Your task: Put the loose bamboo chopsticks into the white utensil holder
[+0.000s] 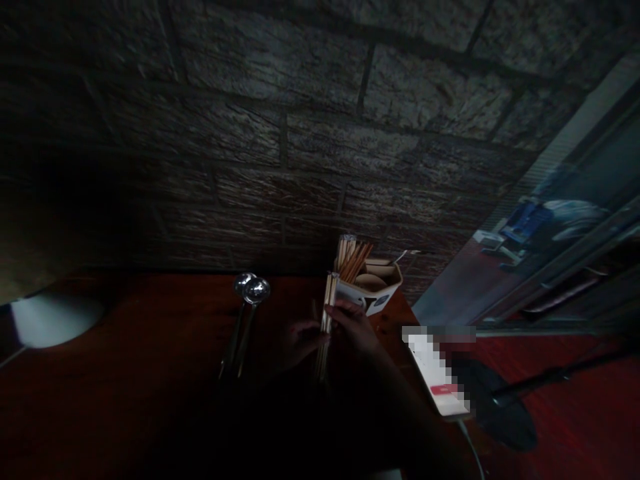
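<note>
A bundle of light wooden chopsticks stands nearly upright over the table, its lower end fading into shadow. From the right, my right hand closes its fingers and thumb on the bundle. My left hand meets it from the left, finger and thumb against the sticks, its palm dim. Just behind is a white box holding more pale chopsticks, which look wrapped, darker brown chopsticks and a round tan item.
Two metal ladles lie on the dark wooden table to the left. A brick wall rises behind. At the right edge sits a pale flat object with a cable. A white shade-like object stands far left.
</note>
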Available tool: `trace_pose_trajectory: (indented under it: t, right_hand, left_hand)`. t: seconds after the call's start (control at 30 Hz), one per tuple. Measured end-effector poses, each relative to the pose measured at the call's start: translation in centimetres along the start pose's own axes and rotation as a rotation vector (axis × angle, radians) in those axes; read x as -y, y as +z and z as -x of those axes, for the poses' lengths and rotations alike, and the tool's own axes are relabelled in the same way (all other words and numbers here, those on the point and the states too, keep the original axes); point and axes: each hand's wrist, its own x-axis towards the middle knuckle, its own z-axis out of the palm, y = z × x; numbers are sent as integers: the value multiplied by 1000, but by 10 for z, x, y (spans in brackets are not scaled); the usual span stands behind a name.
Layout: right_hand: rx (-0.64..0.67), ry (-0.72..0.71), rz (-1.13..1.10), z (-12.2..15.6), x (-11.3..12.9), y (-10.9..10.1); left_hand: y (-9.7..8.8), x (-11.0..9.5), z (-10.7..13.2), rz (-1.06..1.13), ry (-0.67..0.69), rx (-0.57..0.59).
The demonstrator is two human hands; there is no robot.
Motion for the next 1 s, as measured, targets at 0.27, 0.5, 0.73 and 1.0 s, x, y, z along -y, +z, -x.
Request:
trace_pose_trajectory:
  t: [0.27,0.5,0.73,1.0]
  right_hand:
    - [-48,-35,22,0,1,-2]
    - [-40,-68,64,4,7,6]
    - [-11,-76,96,3,6,6]
    - [38,-86,84,6,13,4]
  left_hand:
    - [-3,-7,2,27,13,28]
    - [-5,-4,2,31,31,17]
    - [-3,-2,1,46,74,42]
    - [-1,-6,4,103,28,7]
